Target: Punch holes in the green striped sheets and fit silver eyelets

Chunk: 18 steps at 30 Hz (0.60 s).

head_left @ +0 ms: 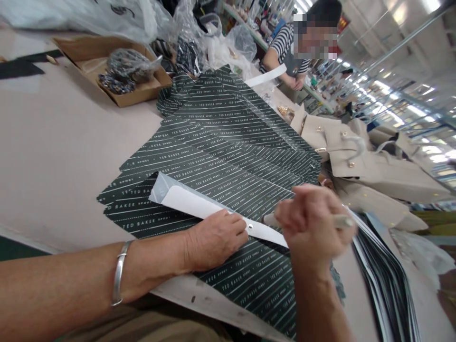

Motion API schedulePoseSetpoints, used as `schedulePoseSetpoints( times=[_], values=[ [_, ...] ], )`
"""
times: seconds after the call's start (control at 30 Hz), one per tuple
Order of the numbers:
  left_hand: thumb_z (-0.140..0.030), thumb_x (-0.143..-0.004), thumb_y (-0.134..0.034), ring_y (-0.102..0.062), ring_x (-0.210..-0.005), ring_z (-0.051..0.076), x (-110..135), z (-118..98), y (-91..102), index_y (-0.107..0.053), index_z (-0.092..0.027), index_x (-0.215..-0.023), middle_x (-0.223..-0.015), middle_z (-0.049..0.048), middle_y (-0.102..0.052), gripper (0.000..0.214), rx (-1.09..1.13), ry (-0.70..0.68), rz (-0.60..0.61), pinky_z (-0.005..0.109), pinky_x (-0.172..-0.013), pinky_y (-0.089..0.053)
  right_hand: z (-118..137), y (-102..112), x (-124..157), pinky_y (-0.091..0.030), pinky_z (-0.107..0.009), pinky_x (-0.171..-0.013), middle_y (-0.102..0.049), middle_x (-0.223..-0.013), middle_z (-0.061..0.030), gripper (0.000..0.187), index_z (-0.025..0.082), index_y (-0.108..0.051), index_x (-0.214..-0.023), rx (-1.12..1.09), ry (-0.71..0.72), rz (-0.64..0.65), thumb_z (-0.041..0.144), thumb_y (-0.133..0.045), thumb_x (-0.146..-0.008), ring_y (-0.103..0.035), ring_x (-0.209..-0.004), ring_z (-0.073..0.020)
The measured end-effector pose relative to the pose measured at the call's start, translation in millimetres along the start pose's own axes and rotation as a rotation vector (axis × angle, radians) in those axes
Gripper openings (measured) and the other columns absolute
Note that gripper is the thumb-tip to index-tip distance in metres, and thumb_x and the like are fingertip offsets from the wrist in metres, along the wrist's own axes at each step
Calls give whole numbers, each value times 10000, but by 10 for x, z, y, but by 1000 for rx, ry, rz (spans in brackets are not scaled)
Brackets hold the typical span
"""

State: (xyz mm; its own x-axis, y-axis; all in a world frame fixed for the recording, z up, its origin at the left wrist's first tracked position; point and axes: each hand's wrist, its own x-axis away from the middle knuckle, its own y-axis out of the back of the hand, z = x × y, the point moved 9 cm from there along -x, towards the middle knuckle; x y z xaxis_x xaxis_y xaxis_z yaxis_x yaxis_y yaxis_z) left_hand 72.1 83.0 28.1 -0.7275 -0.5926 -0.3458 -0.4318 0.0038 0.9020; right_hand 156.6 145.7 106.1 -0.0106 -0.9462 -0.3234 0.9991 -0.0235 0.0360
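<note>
Head view, only cam.
- Left hand [217, 237], lower centre: palm down, fingers flat and loosely spread, pressing a white paper template [199, 205]. Holds it down, no grasp. Silver bangle [119, 273] on that wrist.
- Template lies diagonally on the dark green striped "TED BAKER" lining fabric [221, 142]. Small round metal dot [250, 227] on it, just beside the fingertips.
- Right hand [313, 223], centre right: tight fist around a pen-like tool [342, 221]. Tool tip sits at the template's right end, near the dot. Can't tell if it's touching; the hand is motion-blurred.
- Fabric is a fanned stack on the pale table [53, 142], mid-frame.
- Upper left: open cardboard box [142, 92] with a clear bag of dark small parts [131, 64].
- Right: beige bag panels [356, 156] with gold hardware; lower right, a stack of dark cut pieces [384, 275].
- Top right: another person in a striped shirt [283, 42], hands near a white strip [267, 75].
</note>
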Motion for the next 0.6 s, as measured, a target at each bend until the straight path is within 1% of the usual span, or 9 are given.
schedulePoseSetpoints(
  times=[0.07, 0.13, 0.23, 0.3, 0.37, 0.43, 0.47, 0.53, 0.6],
  values=[
    [-175, -921, -594, -554, -882, 231, 4, -15, 5, -578, -161, -926, -935, 52, -613, 22, -4, -6, -17, 380, -723, -455, -42, 40, 74, -296, -212, -377, -371, -464, 102, 212, 190, -700, -859, -49, 22, -60, 379, -637, -933, -320, -348, -64],
    [-186, -920, -592, -545, -845, 222, 9, -43, 7, -577, -161, -904, -892, 43, -608, 33, -11, -28, -29, 374, -712, -451, -160, 43, 137, -296, -212, -383, -375, -460, 102, 217, 191, -685, -840, -47, -15, -50, 378, -631, -936, -321, -355, -65],
    [-186, -922, -562, -541, -808, 215, 9, -36, 40, -567, -170, -875, -858, 34, -600, 50, -43, -25, -54, 374, -718, -446, -272, 105, 135, -320, -224, -409, -407, -462, 91, 259, 194, -687, -845, 155, -90, 36, 391, -571, -967, -371, -382, -85],
    [-164, -933, -515, -552, -827, 225, 0, 25, 100, -571, -165, -904, -886, 45, -603, 63, -84, 27, -87, 389, -754, -447, -263, 161, 106, -426, -251, -507, -558, -552, 44, 236, 191, -715, -866, 474, -111, 160, 372, -586, -947, -520, -489, -117],
    [-135, -952, -458, -571, -873, 235, -8, 89, 186, -586, -154, -956, -922, 58, -613, 130, -129, 83, -129, 419, -838, -448, -257, 159, 149, -523, -307, -727, -737, -848, -33, 210, 191, -742, -1010, 800, -107, 362, 335, -660, -881, -679, -766, -188],
    [-114, -980, -405, -592, -877, 222, -10, 81, 285, -605, -152, -991, -908, 47, -628, 203, -160, 87, -181, 447, -945, -426, -276, 127, 299, -515, -354, -918, -725, -1207, -89, 423, 195, -684, -1239, 1010, -105, 563, 299, -701, -830, -690, -1036, -250],
    [-112, -995, -383, -605, -871, 208, -1, 41, 342, -615, -159, -1004, -894, 35, -640, 237, -168, 63, -224, 451, -999, -405, -287, 118, 389, -507, -357, -949, -693, -1291, -98, 482, 202, -646, -1309, 1079, -117, 629, 277, -685, -835, -682, -1091, -256],
    [-133, -1021, -351, -636, -930, 201, 55, -57, 453, -637, -186, -1060, -936, 24, -686, 294, -167, 10, -350, 456, -1081, -359, -305, 130, 522, -524, -331, -896, -721, -1245, -89, 416, 223, -657, -1292, 1190, -161, 687, 232, -598, -881, -710, -1040, -237],
    [-141, -1010, -310, -602, -1177, 247, 138, -85, 488, -620, -240, -1220, -1223, 41, -683, 388, -159, 5, -472, 493, -1160, -295, -286, 201, 520, -529, -300, -774, -786, -1029, -64, 318, 242, -719, -1163, 1289, -186, 680, 221, -528, -908, -742, -892, -219]
  ],
)
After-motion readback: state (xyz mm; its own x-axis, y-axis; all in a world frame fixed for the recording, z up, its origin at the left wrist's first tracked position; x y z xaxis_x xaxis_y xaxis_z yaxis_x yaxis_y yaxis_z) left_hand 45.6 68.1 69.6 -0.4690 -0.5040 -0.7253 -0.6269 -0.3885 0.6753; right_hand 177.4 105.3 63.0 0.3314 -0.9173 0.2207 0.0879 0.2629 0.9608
